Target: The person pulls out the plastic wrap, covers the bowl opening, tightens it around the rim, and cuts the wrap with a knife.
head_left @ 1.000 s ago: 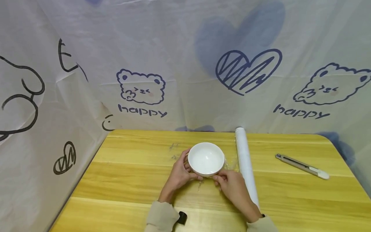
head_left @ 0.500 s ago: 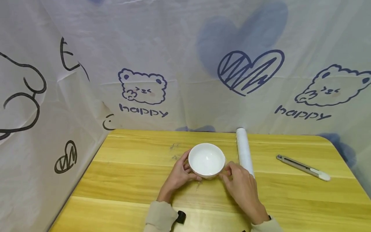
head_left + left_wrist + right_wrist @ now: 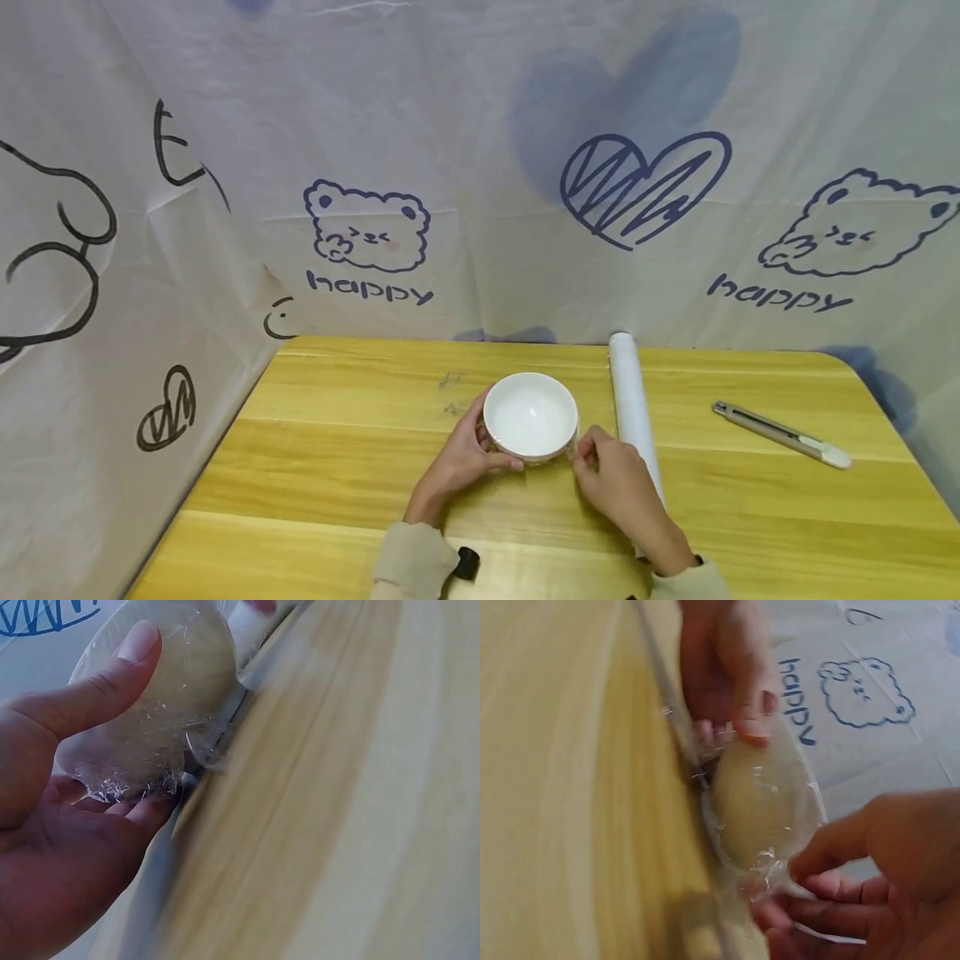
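Observation:
A white bowl [image 3: 531, 415] sits over the wooden table, its open top facing up. Clear plastic wrap [image 3: 139, 761] covers its outer side and bunches in wrinkles near the base. My left hand [image 3: 459, 457] grips the bowl from the left, thumb across the front and fingers behind and under it. On the other side, my right hand [image 3: 617, 477] has its fingers curled close to the rim. In the right wrist view its thumb and fingers pinch the loose edge of the wrap [image 3: 763, 871]; the fingertips are blurred there.
Just right of the right hand lies a long white roll of plastic wrap [image 3: 632, 392]. Farther right is a utility knife [image 3: 780, 433] on the table [image 3: 315, 467]. A printed cloth [image 3: 480, 167] hangs behind the table's back edge.
My right hand has gone from the bowl's front right edge out to its right side, pinching wrap there. The left hand keeps its grip, and the bowl has barely shifted.

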Demonstrator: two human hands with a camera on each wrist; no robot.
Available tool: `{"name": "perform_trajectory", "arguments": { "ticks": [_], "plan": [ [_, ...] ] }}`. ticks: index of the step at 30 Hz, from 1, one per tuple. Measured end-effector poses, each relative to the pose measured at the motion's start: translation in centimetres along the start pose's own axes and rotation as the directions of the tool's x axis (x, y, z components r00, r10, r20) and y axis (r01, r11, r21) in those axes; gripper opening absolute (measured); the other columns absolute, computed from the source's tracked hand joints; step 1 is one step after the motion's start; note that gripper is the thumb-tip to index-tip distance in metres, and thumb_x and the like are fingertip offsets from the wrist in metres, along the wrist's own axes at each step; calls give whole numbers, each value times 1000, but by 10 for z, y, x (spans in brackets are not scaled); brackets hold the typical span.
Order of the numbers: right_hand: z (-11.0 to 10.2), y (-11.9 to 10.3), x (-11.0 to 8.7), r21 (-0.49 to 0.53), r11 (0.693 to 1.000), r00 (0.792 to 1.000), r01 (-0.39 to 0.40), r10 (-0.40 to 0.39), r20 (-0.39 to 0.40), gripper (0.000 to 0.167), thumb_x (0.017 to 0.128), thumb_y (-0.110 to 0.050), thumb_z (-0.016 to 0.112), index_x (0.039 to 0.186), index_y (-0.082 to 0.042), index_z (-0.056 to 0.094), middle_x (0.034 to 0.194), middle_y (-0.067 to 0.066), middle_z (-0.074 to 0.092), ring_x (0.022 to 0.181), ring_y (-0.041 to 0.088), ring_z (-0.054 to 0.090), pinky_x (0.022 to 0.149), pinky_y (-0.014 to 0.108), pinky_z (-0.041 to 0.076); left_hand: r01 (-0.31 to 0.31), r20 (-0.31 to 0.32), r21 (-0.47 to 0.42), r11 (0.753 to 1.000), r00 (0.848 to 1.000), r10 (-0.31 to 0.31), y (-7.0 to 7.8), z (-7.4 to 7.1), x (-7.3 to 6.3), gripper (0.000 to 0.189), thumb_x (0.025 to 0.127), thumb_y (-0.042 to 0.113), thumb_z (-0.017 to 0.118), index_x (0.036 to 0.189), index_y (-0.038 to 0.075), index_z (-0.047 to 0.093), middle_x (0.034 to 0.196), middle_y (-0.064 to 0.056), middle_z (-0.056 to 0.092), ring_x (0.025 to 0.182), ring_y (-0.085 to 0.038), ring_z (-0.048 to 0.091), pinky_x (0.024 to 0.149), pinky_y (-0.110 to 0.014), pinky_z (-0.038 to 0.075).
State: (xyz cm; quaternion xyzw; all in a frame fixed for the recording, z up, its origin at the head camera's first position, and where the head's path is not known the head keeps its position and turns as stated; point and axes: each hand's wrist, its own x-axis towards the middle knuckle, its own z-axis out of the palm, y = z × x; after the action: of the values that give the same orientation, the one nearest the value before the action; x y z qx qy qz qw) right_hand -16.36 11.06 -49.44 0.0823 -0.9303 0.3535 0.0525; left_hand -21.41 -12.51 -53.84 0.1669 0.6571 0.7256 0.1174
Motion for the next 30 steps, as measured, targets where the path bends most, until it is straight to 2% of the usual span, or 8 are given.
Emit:
{"name": "perform_trajectory", "arguments": {
  "ticks": [4, 8, 14, 18, 19, 23, 26, 30],
  "plan": [
    [-8, -1, 3, 140, 987, 993, -75, 62, 97, 9, 89, 0, 68, 89, -7, 62, 76, -1, 58, 69, 11, 54, 61, 23, 47, 2, 5, -10, 1000, 1000, -2, 1, -3, 0, 118, 70, -21, 83, 164, 5, 16, 162, -24, 27, 144, -42, 38, 109, -33, 46],
    [-10, -1, 3, 180, 978, 987, -107, 82, 141, 4, 94, -3, 63, 98, -2, 64, 79, 0, 57, 71, 12, 53, 61, 23, 47, 3, 6, -15, 1000, 1000, -3, 0, -3, 0, 118, 70, -20, 84, 164, 5, 15, 163, -24, 26, 144, -42, 38, 109, -33, 45],
    [-10, -2, 2, 208, 966, 978, -151, 116, 171, 26, 99, -19, 70, 114, 3, 68, 76, -2, 63, 66, 12, 55, 57, 26, 47, 12, -22, -36, 999, 1000, -12, -1, -4, 0, 119, 70, -19, 85, 164, 4, 15, 163, -24, 25, 144, -43, 37, 107, -33, 48],
    [-10, -1, 1, 197, 969, 975, -147, 108, 194, 31, 95, -13, 74, 117, 7, 66, 72, -2, 61, 62, 12, 53, 55, 26, 46, 11, -32, -52, 999, 999, -13, -3, -6, 0, 119, 70, -20, 85, 163, 4, 15, 164, -23, 25, 146, -41, 36, 108, -33, 46],
    [-10, 0, 1, 190, 972, 975, -136, 97, 202, 31, 94, -11, 74, 116, 9, 66, 71, -3, 59, 61, 12, 52, 56, 25, 46, 10, -34, -58, 998, 999, -12, -3, -6, 0, 119, 70, -20, 84, 163, 4, 15, 164, -23, 25, 146, -41, 35, 108, -33, 46],
    [-12, 4, 1, 175, 983, 962, -62, 12, 273, 11, 95, -8, 71, 92, 2, 68, 63, -5, 50, 55, 8, 44, 52, 22, 38, 8, -36, -77, 997, 999, -10, -5, -8, -1, 119, 69, -22, 83, 163, 3, 15, 164, -23, 24, 147, -41, 34, 109, -33, 45],
    [-16, 7, 2, 199, 980, 946, -9, -56, 318, 24, 97, -9, 68, 75, -9, 59, 62, -6, 45, 55, 7, 39, 51, 21, 33, 10, -34, -84, 996, 999, -13, -4, -8, -1, 118, 69, -22, 83, 163, 3, 16, 164, -23, 25, 146, -41, 35, 109, -34, 46],
    [-24, 11, 2, 252, 967, 923, 28, -122, 366, 24, 99, -11, 66, 77, -10, 56, 66, -6, 43, 59, 8, 40, 53, 23, 34, 15, -34, -77, 997, 999, -18, -2, -7, -2, 117, 70, -21, 84, 163, 4, 17, 163, -23, 26, 145, -41, 37, 108, -34, 47]
  ]
}}
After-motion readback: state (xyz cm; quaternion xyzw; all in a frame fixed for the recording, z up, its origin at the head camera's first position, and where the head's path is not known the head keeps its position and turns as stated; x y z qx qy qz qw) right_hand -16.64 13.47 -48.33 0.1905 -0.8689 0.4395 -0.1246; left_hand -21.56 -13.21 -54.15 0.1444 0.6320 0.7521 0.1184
